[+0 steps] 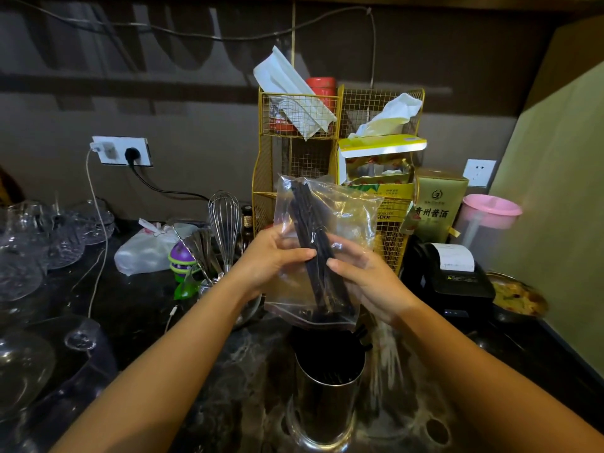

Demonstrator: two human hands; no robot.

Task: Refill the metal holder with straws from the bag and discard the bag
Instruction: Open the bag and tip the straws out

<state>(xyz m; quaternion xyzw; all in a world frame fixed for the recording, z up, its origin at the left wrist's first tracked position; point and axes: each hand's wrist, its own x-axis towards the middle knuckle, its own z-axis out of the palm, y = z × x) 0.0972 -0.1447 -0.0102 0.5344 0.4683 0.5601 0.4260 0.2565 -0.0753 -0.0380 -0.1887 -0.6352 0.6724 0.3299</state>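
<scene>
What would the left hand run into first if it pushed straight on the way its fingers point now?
The left hand points right, its fingers on the clear bag. It would press the black straws inside first, then probably the right hand gripping the other side.

A clear, glossy, crinkled plastic bag (340, 217) is being seen, with matt black straws (310, 230) showing through it. Light is being reflected by the polished metal holder (327, 403). The tabletop (228, 371) is being shown as dark, glossy, marbled stone. Behind, a yellow wire-mesh rack (294, 132), a shiny metal whisk (225, 220), clear glasses (39, 243) and a smooth pink plastic jug (487, 220) are being shown.
</scene>
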